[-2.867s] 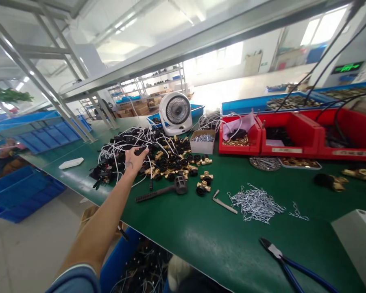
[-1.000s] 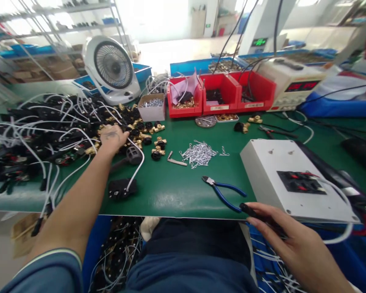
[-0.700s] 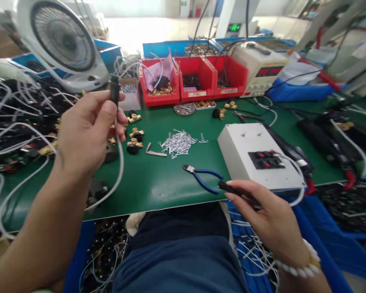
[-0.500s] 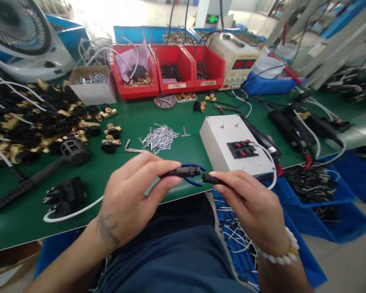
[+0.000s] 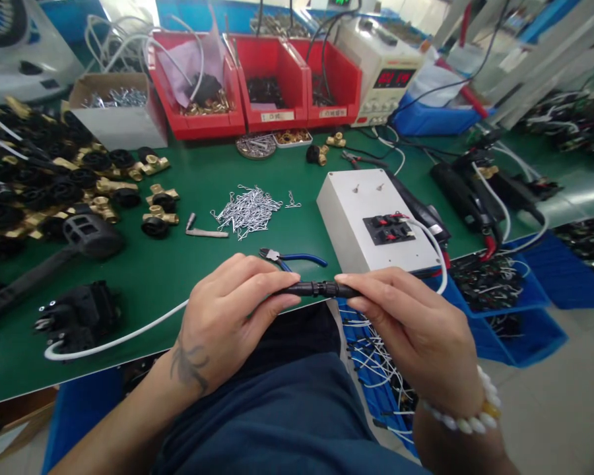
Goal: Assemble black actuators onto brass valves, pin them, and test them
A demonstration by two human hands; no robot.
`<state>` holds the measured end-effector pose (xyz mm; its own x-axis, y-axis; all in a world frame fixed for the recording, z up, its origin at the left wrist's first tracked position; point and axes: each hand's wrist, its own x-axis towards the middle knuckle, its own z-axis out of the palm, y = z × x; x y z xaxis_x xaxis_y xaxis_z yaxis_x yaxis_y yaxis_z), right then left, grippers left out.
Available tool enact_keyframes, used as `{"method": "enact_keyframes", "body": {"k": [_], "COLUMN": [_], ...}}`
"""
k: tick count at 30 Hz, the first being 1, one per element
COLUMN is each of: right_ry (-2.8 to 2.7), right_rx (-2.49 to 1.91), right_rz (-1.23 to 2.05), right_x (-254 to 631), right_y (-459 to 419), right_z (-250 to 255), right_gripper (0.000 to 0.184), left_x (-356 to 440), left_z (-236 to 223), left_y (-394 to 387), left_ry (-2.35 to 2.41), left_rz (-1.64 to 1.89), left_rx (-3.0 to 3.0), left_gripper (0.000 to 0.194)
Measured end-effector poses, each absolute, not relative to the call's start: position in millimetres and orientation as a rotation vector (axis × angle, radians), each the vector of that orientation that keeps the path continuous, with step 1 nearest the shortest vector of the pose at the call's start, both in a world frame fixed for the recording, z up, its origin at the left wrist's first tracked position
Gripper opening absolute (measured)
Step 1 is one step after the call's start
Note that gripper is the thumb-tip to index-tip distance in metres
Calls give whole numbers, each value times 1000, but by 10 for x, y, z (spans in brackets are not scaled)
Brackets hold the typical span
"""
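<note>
My left hand [image 5: 235, 310] pinches a black cable connector [image 5: 301, 288] between thumb and fingers. Facing it, my right hand [image 5: 416, 323] grips a second black cable connector [image 5: 344, 290]. The two connectors meet end to end in one line; how deeply they are engaged I cannot tell. From behind my left hand a white cable [image 5: 129, 335] runs to a black plug-like block [image 5: 82, 316] on the green bench [image 5: 198, 277]. Just beyond the connectors lie blue-handled side cutters [image 5: 297, 258].
Silver clips [image 5: 250, 210] lie in a pile beyond the cutters. A grey switch box [image 5: 376, 221] stands to the right. Brass fittings [image 5: 103, 204] and a black hammer-like tool [image 5: 84, 241] occupy the left. Red bins [image 5: 272, 119] and a power supply [image 5: 381, 79] line the back.
The gap between the two connectors has closed, and their ends now touch in line. My view has shifted slightly, and more of the side cutters shows behind my hands.
</note>
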<state>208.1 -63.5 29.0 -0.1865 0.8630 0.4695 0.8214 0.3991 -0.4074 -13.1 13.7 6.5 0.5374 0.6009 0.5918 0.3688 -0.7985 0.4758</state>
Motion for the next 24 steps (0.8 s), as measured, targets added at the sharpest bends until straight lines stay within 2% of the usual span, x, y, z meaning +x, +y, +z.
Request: {"method": "enact_keyframes", "body": {"k": [8, 11, 16, 18, 21, 23, 24], "right_ry": [-2087, -2177, -2497, -2564, -2534, -2439, -2376], "right_rx": [-1410, -1433, -1221, -1182, -1265, -1339, -1381], "right_rz": [145, 155, 351, 405, 438, 480, 477], "right_x": [2072, 2132, 2312, 2377, 2461, 2503, 2521], "right_y": [-600, -605, -604, -590, -544, -476, -426], "right_z": [279, 234, -46, -158, -144, 7, 108], "right_gripper": [16, 16, 34, 35, 32, 30, 28], "left_x": [-150, -120, -258, -496, -1043, -1439, -1608], "left_z": [8, -70, -187, -172, -105, -88, -96], "left_y": [223, 177, 28, -32, -113, -119, -101], "left_ry": [621, 628, 694, 980, 1737, 2250, 2394], "left_rz": [1163, 1081, 768, 776, 835, 678, 430], "left_rx": [2639, 2620, 2668, 2648, 2505, 2318, 2206], "left_gripper": [11, 14, 37, 42, 45, 69, 76]}}
